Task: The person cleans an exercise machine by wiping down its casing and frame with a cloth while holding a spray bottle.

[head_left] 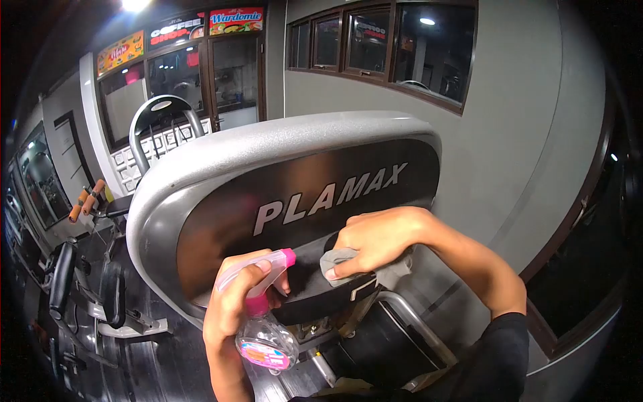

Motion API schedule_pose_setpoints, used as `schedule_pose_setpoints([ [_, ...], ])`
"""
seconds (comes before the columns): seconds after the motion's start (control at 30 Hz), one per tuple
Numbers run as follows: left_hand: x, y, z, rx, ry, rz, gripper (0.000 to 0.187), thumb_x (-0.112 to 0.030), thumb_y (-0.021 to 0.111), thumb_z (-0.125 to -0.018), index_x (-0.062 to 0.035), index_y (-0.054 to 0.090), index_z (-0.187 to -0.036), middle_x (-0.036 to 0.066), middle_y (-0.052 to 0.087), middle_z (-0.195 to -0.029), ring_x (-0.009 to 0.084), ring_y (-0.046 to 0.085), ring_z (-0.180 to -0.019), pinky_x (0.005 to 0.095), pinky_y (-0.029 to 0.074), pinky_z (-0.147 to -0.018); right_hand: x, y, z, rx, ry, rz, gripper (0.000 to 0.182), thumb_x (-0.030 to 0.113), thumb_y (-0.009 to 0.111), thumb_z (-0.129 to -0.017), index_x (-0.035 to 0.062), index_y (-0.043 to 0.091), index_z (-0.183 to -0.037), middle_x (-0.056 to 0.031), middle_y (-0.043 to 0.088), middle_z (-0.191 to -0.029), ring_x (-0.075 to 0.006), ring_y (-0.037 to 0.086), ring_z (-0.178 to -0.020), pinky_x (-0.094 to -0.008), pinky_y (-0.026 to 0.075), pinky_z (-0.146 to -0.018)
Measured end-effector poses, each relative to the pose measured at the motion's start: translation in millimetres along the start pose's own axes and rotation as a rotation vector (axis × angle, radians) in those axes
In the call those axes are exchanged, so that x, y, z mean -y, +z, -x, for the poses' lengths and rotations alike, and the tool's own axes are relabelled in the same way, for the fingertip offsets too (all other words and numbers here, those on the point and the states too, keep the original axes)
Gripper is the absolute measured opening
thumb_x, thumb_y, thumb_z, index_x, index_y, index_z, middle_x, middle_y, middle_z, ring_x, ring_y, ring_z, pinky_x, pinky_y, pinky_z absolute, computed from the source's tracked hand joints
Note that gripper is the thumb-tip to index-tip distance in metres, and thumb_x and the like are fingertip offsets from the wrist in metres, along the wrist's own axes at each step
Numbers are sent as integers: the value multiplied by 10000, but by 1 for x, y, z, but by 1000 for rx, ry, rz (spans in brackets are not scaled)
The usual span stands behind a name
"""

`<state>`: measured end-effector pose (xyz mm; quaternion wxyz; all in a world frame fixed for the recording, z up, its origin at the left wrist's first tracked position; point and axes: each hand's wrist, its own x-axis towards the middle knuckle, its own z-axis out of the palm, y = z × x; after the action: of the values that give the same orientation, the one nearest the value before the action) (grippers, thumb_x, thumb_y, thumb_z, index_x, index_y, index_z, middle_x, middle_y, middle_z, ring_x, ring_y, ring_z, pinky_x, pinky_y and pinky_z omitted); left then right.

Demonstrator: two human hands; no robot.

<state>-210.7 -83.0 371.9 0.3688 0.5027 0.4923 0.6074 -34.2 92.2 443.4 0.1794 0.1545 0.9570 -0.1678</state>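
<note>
One PLAMAX panel (221, 234), silver-rimmed: at its lower face, right hand (378, 240), fingers closed on a bunched grey cloth (395, 269); before its lower left, left hand (231, 295), curled round a near-upright spray bottle (266, 342), pink nozzle (289, 257) towards the cloth.

A transparent spray bottle (268, 345) with a pink collar, a pink nozzle tip and a colourful label low on its body is held at a slight tilt on the near left, nozzle pointing right. A crumpled grey cloth (340, 262), folded and bunched, lies right of it against the lower face of a machine cover (228, 224). That cover stands upright, glossy black inside a rounded silver-grey rim, lettered "PLAMAX" in silver.
</note>
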Motion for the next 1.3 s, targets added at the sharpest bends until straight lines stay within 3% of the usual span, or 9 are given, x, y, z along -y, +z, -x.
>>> schedule_pose_setpoints([
  [0.23, 0, 0, 2, 55, 103, -107, 387, -326, 514, -875, 21, 656, -781, 99, 642, -698, 171, 608, -611, 288, 461, -576, -2, -5, 67, -285, 389, 116, 566, 537, 596, -914, -14, 714, -863, -197, 691, -777, -358, 680, -768, -415, 531, -690],
  [0.37, 7, -4, -3, 179, 189, -208, 345, -276, 520, -854, 17, 650, -726, 115, 626, -666, 205, 591, -598, 324, 445, -585, -12, 18, 90, -520, 367, -47, 441, 432, 661, -912, -5, 714, -887, -165, 704, -795, -318, 694, -774, -402, 531, -703],
  [0.5, 11, 3, -1, 247, 498, -448, 220, -230, 572, -799, -47, 651, -706, 100, 615, -657, 281, 488, -579, 377, 380, -615, -9, 86, 79, -1097, 159, -121, 338, 299, 742, -863, 49, 714, -1090, -186, 702, -995, -346, 683, -935, -415, 531, -836],
  [0.67, 13, 33, 34, 29, 549, -834, 195, -264, 677, -730, -74, 654, -692, 76, 589, -632, 257, 415, -650, 396, 305, -702, 7, 170, 33, -1600, 170, -182, 397, 34, 788, -768, 66, 712, -1157, -140, 695, -1034, -276, 681, -963, -362, 529, -847],
  [0.77, 21, 39, 35, -21, 567, -879, 210, -264, 681, -723, -69, 635, -663, 73, 573, -617, 246, 412, -652, 392, 296, -714, 15, 200, 0, -1793, 229, -275, 403, 18, 784, -772, 49, 700, -1165, -134, 648, -1078, -281, 646, -985, -367, 510, -869],
  [0.97, 26, 38, 33, -43, 612, -918, 227, -264, 684, -719, -63, 614, -641, 72, 549, -600, 241, 414, -661, 397, 290, -721, 31, 219, -34, -1958, 254, -283, 364, 28, 716, -840, 20, 664, -1201, -153, 587, -1175, -288, 575, -1108, -377, 446, -979],
  [1.1, 27, 34, 32, -31, 619, -868, 219, -256, 686, -726, -56, 624, -663, 77, 555, -612, 243, 416, -662, 393, 293, -720, 48, 207, -58, -2027, 297, -253, 439, -7, 800, -719, 74, 723, -1144, -141, 577, -1173, -323, 585, -1081, -404, 482, -927],
  [1.23, 20, 19, 33, 26, 594, -735, 207, -240, 674, -744, -47, 626, -687, 86, 556, -623, 260, 426, -650, 391, 311, -702, 42, 243, -87, -1975, 155, 84, 330, 165, 768, -716, 250, 792, -1034, -35, 580, -1146, -247, 532, -1017, -352, 463, -882],
  [1.3, 17, 9, 33, 67, 532, -529, 203, -223, 663, -756, -30, 619, -710, 106, 552, -633, 287, 444, -641, 394, 335, -676, 30, 258, -88, -1898, 48, 378, 168, 184, 759, -730, 194, 768, -898, -72, 541, -1176, -315, 510, -1043, -390, 471, -857],
])
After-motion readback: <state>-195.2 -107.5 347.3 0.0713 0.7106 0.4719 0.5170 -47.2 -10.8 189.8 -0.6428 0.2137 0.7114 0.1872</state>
